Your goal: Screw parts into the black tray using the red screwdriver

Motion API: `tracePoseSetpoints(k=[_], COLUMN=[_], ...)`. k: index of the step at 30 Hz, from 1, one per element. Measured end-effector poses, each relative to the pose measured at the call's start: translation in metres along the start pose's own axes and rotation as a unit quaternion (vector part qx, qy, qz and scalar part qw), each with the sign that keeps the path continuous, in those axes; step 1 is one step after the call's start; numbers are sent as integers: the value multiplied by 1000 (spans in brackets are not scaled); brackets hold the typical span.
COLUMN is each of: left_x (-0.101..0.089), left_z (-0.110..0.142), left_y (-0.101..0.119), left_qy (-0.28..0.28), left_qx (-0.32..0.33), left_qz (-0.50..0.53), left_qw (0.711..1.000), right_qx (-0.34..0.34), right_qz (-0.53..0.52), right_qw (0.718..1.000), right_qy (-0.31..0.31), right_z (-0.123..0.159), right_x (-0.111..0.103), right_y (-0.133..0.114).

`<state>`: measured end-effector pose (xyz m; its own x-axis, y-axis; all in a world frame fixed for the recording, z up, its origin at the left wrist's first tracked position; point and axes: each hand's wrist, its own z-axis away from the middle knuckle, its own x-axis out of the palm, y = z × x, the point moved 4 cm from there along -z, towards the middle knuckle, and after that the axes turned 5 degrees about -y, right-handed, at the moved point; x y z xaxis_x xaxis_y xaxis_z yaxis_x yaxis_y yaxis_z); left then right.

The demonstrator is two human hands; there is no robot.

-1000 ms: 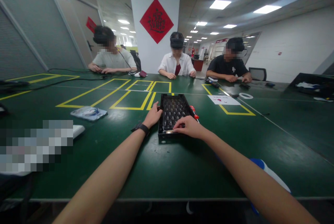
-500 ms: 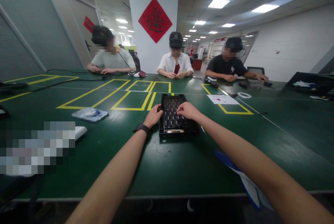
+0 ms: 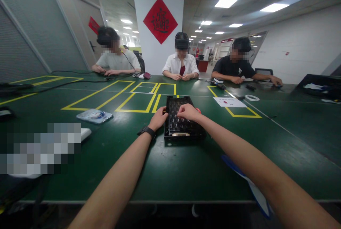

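Note:
A black case (image 3: 175,137) lies on the table in front of me, its inside marked by rows of small pale, shiny pieces. My left hand (image 3: 159,118) holds the case by its left side, thumb near the upper edge, its other fingers partly hidden. Over the inside of the case, my right hand (image 3: 188,112) is closed in a pinch with the fingertips at the rows. Whatever the pinch holds is too small to make out. Just behind the right hand peeks a small red thing (image 3: 198,110), mostly covered.
Yellow tape outlines (image 3: 133,110) mark the green table (image 3: 186,179). To the left lie a clear packet (image 3: 95,116) and a blurred white object (image 3: 85,134). A printed sheet (image 3: 230,102) and white ring (image 3: 252,97) lie right. Below my right forearm is a blue-and-white item (image 3: 257,193). Several people sit opposite.
My right hand has shifted a little left over the case, and the red thing behind it now shows. My left hand keeps its hold. The whole view has turned slightly.

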<state>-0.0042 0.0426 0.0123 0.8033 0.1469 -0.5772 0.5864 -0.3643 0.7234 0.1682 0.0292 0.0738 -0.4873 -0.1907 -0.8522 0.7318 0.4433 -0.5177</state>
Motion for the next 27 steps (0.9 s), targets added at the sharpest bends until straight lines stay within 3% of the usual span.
tracePoseSetpoints(k=[4, 6, 12, 27], left_x=[0, 0, -1, -1], left_z=[0, 0, 1, 1], left_y=[-2, -1, 2, 3], left_qy=[2, -1, 0, -3], left_qx=[-3, -2, 3, 1], left_qz=[-6, -7, -3, -17], left_qw=[1000, 1000, 1000, 1000], right_qx=[-76, -99, -135, -92], right_qz=[-198, -222, -180, -102], right_qw=[966, 951, 951, 955], right_qy=[-149, -190, -211, -262], right_z=[21, 29, 28, 32], right_x=[8, 9, 18, 26], right_y=[-25, -32, -32, -32])
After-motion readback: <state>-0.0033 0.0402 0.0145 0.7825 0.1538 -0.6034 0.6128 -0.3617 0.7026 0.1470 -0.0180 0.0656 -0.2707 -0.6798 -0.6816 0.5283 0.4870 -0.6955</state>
